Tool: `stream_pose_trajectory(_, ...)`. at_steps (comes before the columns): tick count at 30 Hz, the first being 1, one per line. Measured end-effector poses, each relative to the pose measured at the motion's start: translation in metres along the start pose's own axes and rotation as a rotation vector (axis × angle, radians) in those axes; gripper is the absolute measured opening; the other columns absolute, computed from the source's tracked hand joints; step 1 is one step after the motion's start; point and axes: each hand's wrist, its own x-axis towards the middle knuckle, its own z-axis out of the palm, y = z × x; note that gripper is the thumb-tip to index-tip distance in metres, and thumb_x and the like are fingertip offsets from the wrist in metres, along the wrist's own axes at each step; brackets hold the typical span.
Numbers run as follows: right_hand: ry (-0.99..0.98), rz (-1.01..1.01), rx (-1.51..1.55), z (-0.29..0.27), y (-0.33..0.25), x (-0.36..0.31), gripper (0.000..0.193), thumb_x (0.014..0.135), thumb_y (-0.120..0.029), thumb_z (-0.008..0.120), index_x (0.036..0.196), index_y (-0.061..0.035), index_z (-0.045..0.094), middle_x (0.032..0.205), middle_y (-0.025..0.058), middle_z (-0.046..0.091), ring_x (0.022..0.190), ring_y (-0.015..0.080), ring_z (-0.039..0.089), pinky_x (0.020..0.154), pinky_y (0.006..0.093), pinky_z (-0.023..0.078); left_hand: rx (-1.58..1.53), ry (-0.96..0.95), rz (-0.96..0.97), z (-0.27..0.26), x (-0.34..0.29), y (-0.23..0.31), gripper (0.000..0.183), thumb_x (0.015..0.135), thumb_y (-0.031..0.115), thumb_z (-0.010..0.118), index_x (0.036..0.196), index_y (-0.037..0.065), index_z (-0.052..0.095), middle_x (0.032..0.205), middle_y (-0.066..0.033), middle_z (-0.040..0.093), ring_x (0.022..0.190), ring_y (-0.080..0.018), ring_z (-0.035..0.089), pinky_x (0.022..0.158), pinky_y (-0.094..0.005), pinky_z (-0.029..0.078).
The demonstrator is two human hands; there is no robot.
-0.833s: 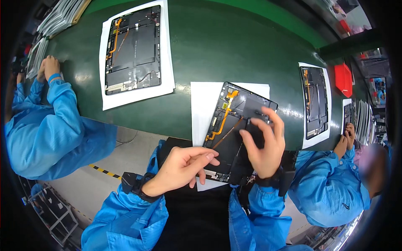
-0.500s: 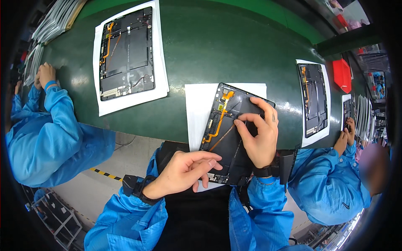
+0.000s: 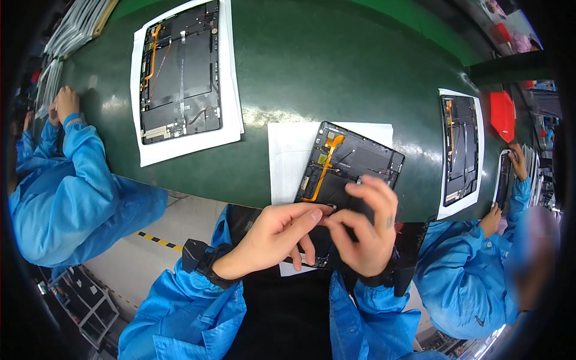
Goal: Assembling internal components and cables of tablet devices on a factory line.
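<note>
A black tablet-like housing (image 3: pixel 368 157), its inside facing up, lies askew at the table's near edge, partly over white paper (image 3: pixel 287 156). An orange ribbon cable (image 3: pixel 324 171) runs along its left side. Over its middle, the fingertips of both hands meet. My right hand (image 3: pixel 367 231) pinches with thumb and index finger; what lies between them is too small to make out. My left hand (image 3: pixel 279 237) reaches in from the left, index finger stretched toward that pinch and the other fingers loosely apart. Both hands hide much of the housing's lower half.
Similar open housings lie on white sheets at the left (image 3: pixel 201 72) and right (image 3: pixel 459 156) of the green table (image 3: pixel 336 66). A red bin (image 3: pixel 502 117) stands at the right. Co-workers in blue sit on the left (image 3: pixel 66 198) and right (image 3: pixel 468 270). Stacked sheets (image 3: pixel 78 27) are far left.
My right hand has come down and left from the housing's middle, its pinch now meeting my left fingertips. My left hand has moved slightly up and right. The right co-worker's hand has shifted.
</note>
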Motion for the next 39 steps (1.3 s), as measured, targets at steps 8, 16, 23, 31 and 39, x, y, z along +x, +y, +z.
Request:
stream_pose_trajectory(8, -0.078, 0.029, 0.314, 0.0, 0.011, -0.006, 0.03, 0.072, -0.005, 0.088, 0.098, -0.0079, 0.075, 0.121, 0.0099, 0.072, 0.115, 0.0332, 0.068, 0.089, 0.0415, 0.053, 0.105, -0.033, 0.018, -0.004, 0.001, 0.002, 0.023, 0.108, 0.012, 0.061, 0.117, -0.007, 0.067, 0.086, -0.0099, 0.073, 0.06, -0.0123, 0.069, 0.047, -0.0241, 0.055)
stream_pose_trajectory(16, -0.092, 0.121, 0.415, 0.002, 0.011, -0.007, 0.027, 0.075, -0.003, 0.087, 0.101, -0.0027, 0.077, 0.109, 0.0115, 0.077, 0.101, 0.0303, 0.075, 0.087, 0.0385, 0.06, 0.327, -0.057, 0.217, -0.007, -0.002, -0.006, 0.016, 0.105, 0.002, 0.06, 0.116, -0.009, 0.066, 0.072, -0.0084, 0.07, 0.056, -0.0122, 0.068, 0.048, -0.0242, 0.055)
stream_pose_trajectory(23, -0.082, 0.112, 0.321, 0.003, 0.003, -0.004, 0.024, 0.076, -0.002, 0.086, 0.099, -0.0013, 0.078, 0.098, 0.0115, 0.079, 0.096, 0.0283, 0.077, 0.081, 0.0357, 0.06, 0.507, 0.001, 0.414, -0.011, -0.006, -0.013, 0.018, 0.1, 0.001, 0.067, 0.117, -0.003, 0.072, 0.083, -0.009, 0.074, 0.059, -0.0119, 0.069, 0.053, -0.0251, 0.053)
stream_pose_trajectory(31, -0.131, 0.083, 0.375, -0.002, 0.008, -0.002, 0.018, 0.077, 0.004, 0.08, 0.095, 0.0009, 0.076, 0.094, 0.0132, 0.078, 0.088, 0.0292, 0.078, 0.076, 0.0376, 0.063, 0.916, 0.058, 0.736, -0.011, -0.002, -0.014, 0.025, 0.088, -0.003, 0.073, 0.113, 0.0, 0.073, 0.095, -0.0134, 0.075, 0.077, -0.0285, 0.075, 0.066, -0.0325, 0.06)
stream_pose_trajectory(39, -0.165, -0.042, 0.2, 0.009, 0.008, 0.005, 0.021, 0.075, 0.003, 0.077, 0.093, -0.0003, 0.068, 0.087, 0.0104, 0.072, 0.08, 0.0283, 0.074, 0.07, 0.0352, 0.061, 0.921, 0.093, 0.784, -0.014, -0.001, -0.014, 0.018, 0.088, -0.005, 0.07, 0.105, -0.003, 0.075, 0.088, -0.0142, 0.075, 0.067, -0.0238, 0.073, 0.059, -0.0315, 0.057)
